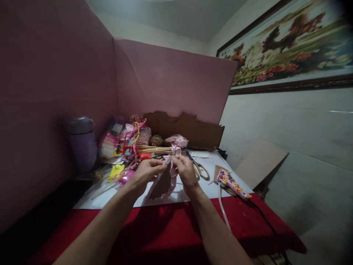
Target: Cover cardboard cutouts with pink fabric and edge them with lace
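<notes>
Both hands are raised over the white sheet, their fingertips nearly meeting. My left hand (pixel 146 173) pinches the upper edge of a brown cardboard piece (pixel 162 184), where pale pink fabric (pixel 173 180) wraps the edge. From the other side, my right hand (pixel 185 172) pinches the same pink fabric at the top. Down the right side of the cardboard the fabric hangs in a ruffled strip. Gold-handled scissors (pixel 204 172) lie just right of my right hand. Farther right, a flower-patterned glue gun (pixel 233 185) rests partly on a cardboard scrap, a clear glue stick trailing from it.
A purple lidded tumbler (pixel 82 143) stands at the left. Behind my hands are colourful pipe cleaners (pixel 132 141), thin wooden sticks (pixel 154 149), a twine ball (pixel 156 140) and bunched pink fabric (pixel 178 140). Torn cardboard (pixel 204 132) leans at the back. Red cloth (pixel 165 228) covers the table's front.
</notes>
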Demonstrator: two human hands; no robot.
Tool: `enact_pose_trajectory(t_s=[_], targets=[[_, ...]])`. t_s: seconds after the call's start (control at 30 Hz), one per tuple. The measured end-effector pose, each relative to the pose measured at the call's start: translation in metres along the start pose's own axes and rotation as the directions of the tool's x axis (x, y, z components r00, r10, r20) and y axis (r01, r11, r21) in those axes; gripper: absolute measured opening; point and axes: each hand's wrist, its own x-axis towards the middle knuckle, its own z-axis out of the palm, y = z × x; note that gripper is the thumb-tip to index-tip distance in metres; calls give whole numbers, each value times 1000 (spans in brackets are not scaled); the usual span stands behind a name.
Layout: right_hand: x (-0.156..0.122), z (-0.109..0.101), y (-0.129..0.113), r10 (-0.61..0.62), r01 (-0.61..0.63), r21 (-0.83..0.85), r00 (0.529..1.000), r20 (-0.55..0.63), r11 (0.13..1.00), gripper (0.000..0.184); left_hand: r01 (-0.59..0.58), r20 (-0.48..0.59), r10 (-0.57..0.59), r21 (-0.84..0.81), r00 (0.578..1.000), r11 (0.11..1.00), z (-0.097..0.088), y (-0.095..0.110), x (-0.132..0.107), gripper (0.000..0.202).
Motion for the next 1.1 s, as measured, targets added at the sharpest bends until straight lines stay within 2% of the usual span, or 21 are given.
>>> enact_pose_trajectory(t_s=[0.2,0.33,0.5,0.57,0.73,0.83,0.97,1.1], targets=[[-4,-1,-5,53,-56,31,995,83,998,22,13,-26,-11,54,1000,998,5,7,-4,26],[-4,-2,-5,5,-8,37,996,92,999,13,-7,-29,8,25,1000,1000,7,10,-6,24],[-3,-4,-5,-46,45,17,996,74,999,11,-52,-54,54,40,997,998,7,8,-5,23],[-2,-5,-4,-52,51,31,998,46,998,12,-59,-4,59,20,998,998,5,6,-4,26],[0,-9,-1,-64,64,66,998,-2,996,16,-7,224,16,-41,974,999,5,3,-6,32],[0,-9,0,-122,123,22,992,-24,992,16,25,244,-7,-68,970,997,7,0,-7,33],[-1,-9,0,-211,207,-92,977,-35,974,13,41,179,-21,-111,984,993,9,-3,-6,29],[-3,-11,-1,-359,349,-228,934,1,909,7,30,154,-17,-81,988,996,10,-3,-5,33]])
